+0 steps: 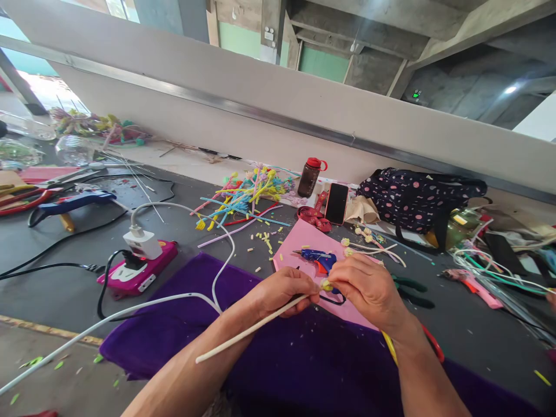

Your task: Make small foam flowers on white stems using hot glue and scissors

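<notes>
My left hand [284, 289] is closed around the upper end of a long cream stick [247, 331] that slants down toward my left forearm. My right hand [369, 286] pinches a small yellow-green bud [325, 285] at the tip of that stick. Both hands hover over a pink sheet [304, 237] and a purple cloth [182, 324]. A blue glue gun [319, 259] lies on the pink sheet just beyond my fingers. Several finished cream stems with small buds [369, 240] lie to the right of it.
A pink power strip [139, 269] with a white charger and white cable [208, 226] sits at left. A heap of coloured pipe cleaners [245, 197], a red-capped bottle [310, 174], a phone [336, 204], a dotted bag [417, 197] and green-handled pliers [410, 286] lie further back and right.
</notes>
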`<action>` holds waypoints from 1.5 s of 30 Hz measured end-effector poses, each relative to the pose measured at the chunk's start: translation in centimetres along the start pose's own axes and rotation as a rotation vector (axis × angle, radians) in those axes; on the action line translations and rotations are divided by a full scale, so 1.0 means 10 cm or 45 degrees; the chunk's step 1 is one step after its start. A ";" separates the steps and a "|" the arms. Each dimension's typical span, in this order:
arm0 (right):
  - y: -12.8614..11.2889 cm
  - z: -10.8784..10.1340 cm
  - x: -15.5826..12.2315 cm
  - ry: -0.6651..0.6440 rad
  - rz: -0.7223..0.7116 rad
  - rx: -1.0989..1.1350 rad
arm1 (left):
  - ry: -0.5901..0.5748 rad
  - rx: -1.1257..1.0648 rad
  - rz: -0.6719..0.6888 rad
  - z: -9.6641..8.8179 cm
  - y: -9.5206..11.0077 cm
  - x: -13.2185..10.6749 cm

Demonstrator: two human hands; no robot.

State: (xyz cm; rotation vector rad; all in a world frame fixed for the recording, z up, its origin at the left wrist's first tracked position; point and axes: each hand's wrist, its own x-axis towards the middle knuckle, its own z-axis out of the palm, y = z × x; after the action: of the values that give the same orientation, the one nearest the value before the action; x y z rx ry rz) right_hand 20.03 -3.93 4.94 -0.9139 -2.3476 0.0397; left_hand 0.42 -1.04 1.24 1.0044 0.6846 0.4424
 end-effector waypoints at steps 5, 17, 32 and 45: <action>0.00 -0.01 0.01 -0.031 0.053 0.059 | 0.023 0.007 0.013 0.02 0.00 -0.01; -0.01 -0.01 0.02 -0.146 0.246 0.330 | -0.023 0.149 0.040 0.00 -0.01 0.00; 0.04 0.01 0.02 -0.152 0.252 0.469 | -0.029 0.212 0.057 0.01 0.01 -0.04; -0.05 0.02 0.01 -0.074 0.186 0.274 | -0.029 0.200 0.058 0.01 0.01 -0.03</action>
State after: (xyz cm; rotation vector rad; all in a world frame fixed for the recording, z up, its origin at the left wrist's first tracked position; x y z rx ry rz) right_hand 19.50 -4.21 4.95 -0.9854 -2.2710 0.3751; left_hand 0.30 -1.23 1.50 1.1739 0.6849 0.4212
